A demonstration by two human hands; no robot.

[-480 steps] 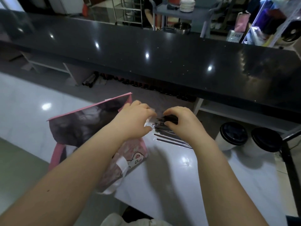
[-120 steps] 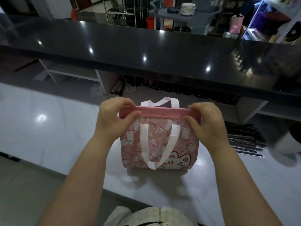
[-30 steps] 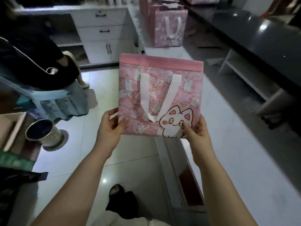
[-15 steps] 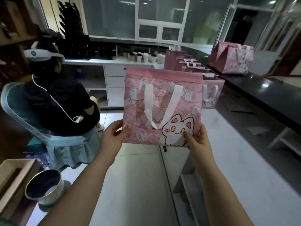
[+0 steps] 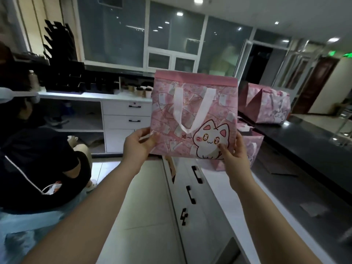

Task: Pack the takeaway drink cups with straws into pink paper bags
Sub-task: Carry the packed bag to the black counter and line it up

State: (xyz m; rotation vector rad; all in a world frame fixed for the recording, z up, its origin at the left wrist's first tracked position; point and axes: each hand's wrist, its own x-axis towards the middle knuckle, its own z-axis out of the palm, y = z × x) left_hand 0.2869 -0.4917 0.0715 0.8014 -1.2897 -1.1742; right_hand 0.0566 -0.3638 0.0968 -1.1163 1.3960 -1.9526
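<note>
Both hands hold a pink paper bag (image 5: pixel 194 115) upright in the air. The left hand (image 5: pixel 137 144) grips its lower left corner and the right hand (image 5: pixel 233 153) pinches its lower right corner, thumb on the cat print. Right of the bag, a second pink bag (image 5: pixel 266 105) stands on a glossy black counter (image 5: pixel 304 141). Left of it, lidded cups (image 5: pixel 142 90) stand on a white counter (image 5: pixel 76 95) under dark windows (image 5: pixel 171 35). Below the bag are white drawers (image 5: pixel 190 197) and a pale tiled floor (image 5: pixel 142 216).

Seated person (image 5: pixel 38 159): dark top, at far left.
Drawers (image 5: pixel 126 115): white with black handles, under the back counter (image 5: pixel 80 95).
Windows (image 5: pixel 171 35): dark glass, white frames, behind.
Floor (image 5: pixel 144 216): pale tiles.
</note>
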